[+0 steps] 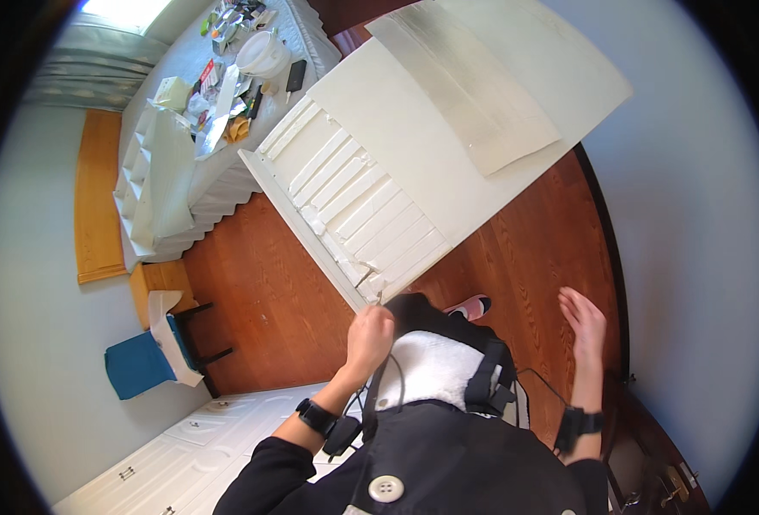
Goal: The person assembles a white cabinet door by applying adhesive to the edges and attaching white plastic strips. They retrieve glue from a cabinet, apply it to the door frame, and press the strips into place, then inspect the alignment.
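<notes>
- My left hand curls at the near corner of the bench; I can't tell its grip.
- Right hand: apart, empty.
- White strips look light; I'd pinch ends.

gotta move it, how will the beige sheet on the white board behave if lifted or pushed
The sheet looks thin, so probably light. Its wavy lower edge suggests it may flex. On the smooth-looking board, it might slide.

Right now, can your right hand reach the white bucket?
Probably not: the right hand looks free, but the large white board lies between it and the white bucket beyond.
</notes>
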The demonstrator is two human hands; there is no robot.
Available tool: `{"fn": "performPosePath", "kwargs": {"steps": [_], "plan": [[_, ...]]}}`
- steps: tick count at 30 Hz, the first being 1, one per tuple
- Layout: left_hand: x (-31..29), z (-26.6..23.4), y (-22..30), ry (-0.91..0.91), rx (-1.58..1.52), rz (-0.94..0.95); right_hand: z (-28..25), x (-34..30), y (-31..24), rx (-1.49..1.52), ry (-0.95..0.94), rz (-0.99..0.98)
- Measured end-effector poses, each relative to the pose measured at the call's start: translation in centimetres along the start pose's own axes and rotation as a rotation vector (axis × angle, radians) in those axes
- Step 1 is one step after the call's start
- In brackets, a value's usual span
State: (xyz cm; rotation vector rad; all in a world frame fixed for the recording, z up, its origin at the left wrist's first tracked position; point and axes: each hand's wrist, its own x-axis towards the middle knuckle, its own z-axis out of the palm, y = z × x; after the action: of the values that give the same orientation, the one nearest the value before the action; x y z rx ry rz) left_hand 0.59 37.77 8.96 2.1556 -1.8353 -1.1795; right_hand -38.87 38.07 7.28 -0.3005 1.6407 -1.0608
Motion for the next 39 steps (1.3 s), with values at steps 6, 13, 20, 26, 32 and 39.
{"fn": "performPosePath", "kwargs": {"steps": [6,13,20,26,32,39], "plan": [[0.8,2.8,0.0,0.363,0.638,0.354,-15.7,-4.8,6.2,0.171,0.396,0.121],[6.6,-2.7,-1.5,0.45,0.205,0.067,-19.7,-7.8,11.1,0.353,0.435,0.159],[9.0,-3.5,1.7,0.303,0.112,-0.059,-19.9,-8.0,12.2,0.349,0.5,0.165],[14.9,3.5,14.3,-0.045,-0.193,0.089,-19.6,-11.2,13.5,0.36,0.849,0.131],[11.5,17.8,28.7,-0.646,-0.138,0.419,-21.0,-20.5,15.6,0.493,1.294,0.1],[-3.4,36.4,37.8,-1.154,0.128,0.675,-24.8,-34.8,26.7,0.866,1.723,0.059]]}}
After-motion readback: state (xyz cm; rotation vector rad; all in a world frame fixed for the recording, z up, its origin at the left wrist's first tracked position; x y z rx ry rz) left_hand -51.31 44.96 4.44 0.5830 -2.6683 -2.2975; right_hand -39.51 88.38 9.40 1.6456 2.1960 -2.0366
